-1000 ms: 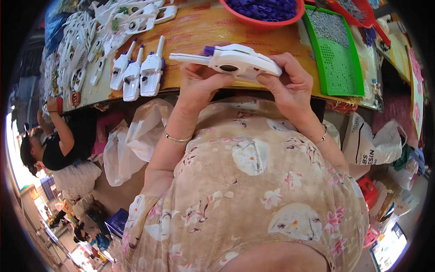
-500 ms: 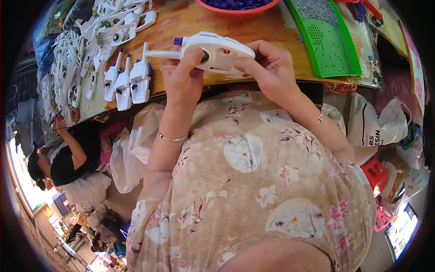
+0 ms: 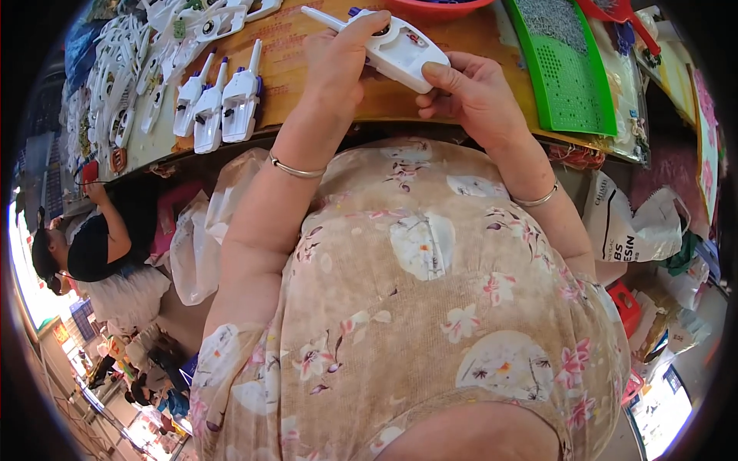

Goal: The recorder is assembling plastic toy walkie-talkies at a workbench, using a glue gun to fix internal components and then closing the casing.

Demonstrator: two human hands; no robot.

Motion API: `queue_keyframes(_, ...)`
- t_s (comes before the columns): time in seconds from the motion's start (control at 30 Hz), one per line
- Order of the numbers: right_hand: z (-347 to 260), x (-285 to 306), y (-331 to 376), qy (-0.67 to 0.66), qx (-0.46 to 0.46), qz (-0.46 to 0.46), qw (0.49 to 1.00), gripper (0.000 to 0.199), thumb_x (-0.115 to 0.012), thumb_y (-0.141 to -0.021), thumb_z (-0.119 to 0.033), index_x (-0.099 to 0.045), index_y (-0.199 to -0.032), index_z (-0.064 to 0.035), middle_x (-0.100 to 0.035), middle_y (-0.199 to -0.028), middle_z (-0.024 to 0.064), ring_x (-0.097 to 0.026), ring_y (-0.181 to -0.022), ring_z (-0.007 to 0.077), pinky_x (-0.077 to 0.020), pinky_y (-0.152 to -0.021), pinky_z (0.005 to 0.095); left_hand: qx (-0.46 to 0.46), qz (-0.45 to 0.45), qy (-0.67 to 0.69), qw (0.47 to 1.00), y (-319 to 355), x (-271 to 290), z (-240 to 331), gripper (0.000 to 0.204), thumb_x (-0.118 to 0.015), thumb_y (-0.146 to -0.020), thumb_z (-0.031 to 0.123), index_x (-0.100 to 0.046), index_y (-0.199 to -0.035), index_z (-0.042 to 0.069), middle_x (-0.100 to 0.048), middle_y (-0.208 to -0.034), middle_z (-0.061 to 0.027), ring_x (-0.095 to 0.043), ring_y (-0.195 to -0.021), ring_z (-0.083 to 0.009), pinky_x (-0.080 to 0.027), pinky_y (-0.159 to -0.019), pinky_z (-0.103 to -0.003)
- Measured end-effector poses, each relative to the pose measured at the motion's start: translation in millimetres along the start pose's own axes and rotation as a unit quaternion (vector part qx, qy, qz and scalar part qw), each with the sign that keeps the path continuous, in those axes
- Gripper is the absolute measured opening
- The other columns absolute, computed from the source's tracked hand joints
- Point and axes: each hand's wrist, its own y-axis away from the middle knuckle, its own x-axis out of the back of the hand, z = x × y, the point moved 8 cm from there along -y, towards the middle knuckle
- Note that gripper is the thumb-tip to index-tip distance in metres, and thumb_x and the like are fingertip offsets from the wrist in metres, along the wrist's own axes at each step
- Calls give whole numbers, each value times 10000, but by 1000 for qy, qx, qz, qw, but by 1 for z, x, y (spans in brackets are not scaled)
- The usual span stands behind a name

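Observation:
Both of my hands hold a white plastic housing [image 3: 406, 55] over the front part of the table. It has a hollow shell, a long stem pointing up to the left and a bit of purple at its top edge. My left hand [image 3: 338, 65] wraps its stem end, the thumb across a round dark part. At the other, rounded end, my right hand [image 3: 480, 96] grips the tip between thumb and fingers. The inside of the shell faces up, with a small red detail in it. Left of my hands, three similar white housings [image 3: 241, 107] lie side by side.
At the left are piles of white plastic parts [image 3: 115, 84]. A red basin [image 3: 446, 8] with purple pieces stands at the far edge of view. The green perforated tray [image 3: 569, 96] holds small metal pieces. A co-worker [image 3: 100, 238] sits at the left.
The housing has moved up and to the right and turned, so its rounded end now points down to the right. Both hands keep hold of it. The whole view has shifted slightly.

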Motion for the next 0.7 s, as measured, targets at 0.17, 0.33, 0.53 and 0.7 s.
queue_keyframes(0.17,0,4,-6,-1,11,9,1000,267,-650,-869,-181,-613,-1025,32,-622,-773,56,-593,-587,112,-511,-519,246,16,24,-11,1000,-5,8,-7,311,-718,-776,216,-624,-946,-27,-658,-860,-115,-663,-761,-215,-529,-569,-330)
queue_keyframes(0.33,-2,0,-9,30,12,2,999,253,-655,-861,-166,-614,-1022,26,-614,-762,38,-568,-558,99,-498,-511,234,-22,13,-24,999,-8,13,-2,305,-720,-773,215,-620,-958,-6,-655,-853,-106,-661,-736,-197,-523,-563,-316)
queue_keyframes(0.53,-6,-3,-2,213,34,-12,976,298,-645,-860,-138,-588,-1109,15,-633,-832,20,-594,-657,82,-504,-544,227,-146,-55,-141,978,16,-9,34,232,-736,-734,147,-669,-859,-36,-673,-774,-63,-633,-642,-121,-495,-551,-230)
queue_keyframes(0.7,-58,4,12,274,223,10,936,441,-709,-823,-179,-554,-1206,-26,-604,-1045,36,-542,-930,89,-449,-805,226,-277,-170,-239,915,43,-32,42,399,-761,-701,82,-604,-1055,-16,-672,-876,-52,-618,-761,-85,-511,-674,-243)
